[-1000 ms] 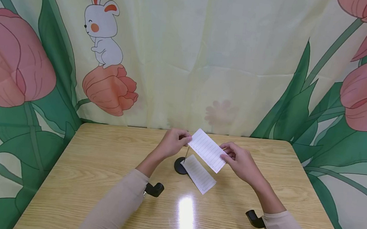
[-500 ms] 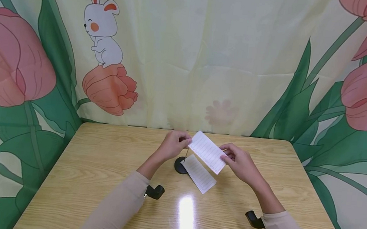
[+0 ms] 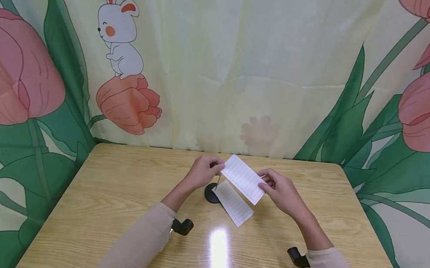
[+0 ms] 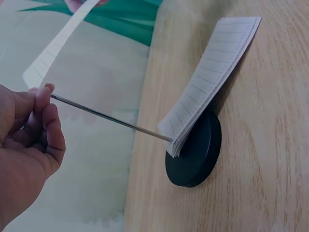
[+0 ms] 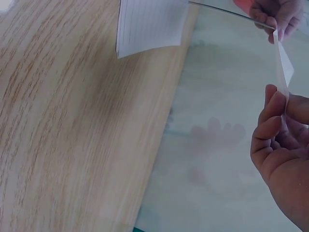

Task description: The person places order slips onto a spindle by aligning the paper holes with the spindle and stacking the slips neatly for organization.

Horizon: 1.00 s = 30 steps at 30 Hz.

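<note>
A lined paper slip [image 3: 242, 179] is held up slantwise between both hands. At its left corner my left hand [image 3: 204, 171] pinches it, right at the tip of a thin metal rod [image 4: 111, 117]. My right hand [image 3: 280, 189] grips the opposite end between thumb and fingers. The rod belongs to a paper spike with a round black base [image 4: 203, 150] standing on the table. Near the bottom of the rod, a small stack of lined slips [image 4: 207, 70] is threaded on by one corner and sticks out over the base to the right.
The wooden table [image 3: 120, 211] ends at a curtain [image 3: 206, 63] printed with tulips and a rabbit. Black wrist-worn pieces [image 3: 183, 226] jut out below both forearms. A bright light reflection [image 3: 219, 257] lies on the table's front part.
Both hands and the held slip have lowered very slightly. The spike and its stack stay in place, and both hands keep their hold on the slip.
</note>
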### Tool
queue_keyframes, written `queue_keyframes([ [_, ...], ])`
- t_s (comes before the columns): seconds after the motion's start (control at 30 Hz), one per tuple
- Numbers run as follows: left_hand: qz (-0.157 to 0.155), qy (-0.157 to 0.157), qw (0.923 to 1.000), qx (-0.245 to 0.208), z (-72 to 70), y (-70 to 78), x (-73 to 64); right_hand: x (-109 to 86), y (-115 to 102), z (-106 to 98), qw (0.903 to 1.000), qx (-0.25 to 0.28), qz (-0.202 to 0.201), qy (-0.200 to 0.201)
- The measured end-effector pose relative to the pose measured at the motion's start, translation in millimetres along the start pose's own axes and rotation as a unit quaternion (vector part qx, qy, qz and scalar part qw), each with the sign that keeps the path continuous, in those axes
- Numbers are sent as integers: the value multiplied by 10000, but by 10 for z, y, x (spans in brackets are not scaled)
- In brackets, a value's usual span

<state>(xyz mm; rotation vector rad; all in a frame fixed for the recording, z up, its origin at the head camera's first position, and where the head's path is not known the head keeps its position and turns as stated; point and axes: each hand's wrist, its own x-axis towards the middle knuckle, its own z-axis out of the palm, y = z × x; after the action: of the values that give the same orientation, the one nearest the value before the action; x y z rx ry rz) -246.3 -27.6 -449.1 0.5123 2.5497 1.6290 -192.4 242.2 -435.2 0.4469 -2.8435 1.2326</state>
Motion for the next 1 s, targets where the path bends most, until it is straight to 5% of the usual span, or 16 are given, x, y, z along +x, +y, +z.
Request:
queue_keyframes([
  [0.6,17,62,9999,-159,25,-23,-38,-1,70,64,9998,32,153,-150],
  [1.0,-259,12,9996,-133,74,-126,-50,-5,127,135,9995,15,237,-230],
])
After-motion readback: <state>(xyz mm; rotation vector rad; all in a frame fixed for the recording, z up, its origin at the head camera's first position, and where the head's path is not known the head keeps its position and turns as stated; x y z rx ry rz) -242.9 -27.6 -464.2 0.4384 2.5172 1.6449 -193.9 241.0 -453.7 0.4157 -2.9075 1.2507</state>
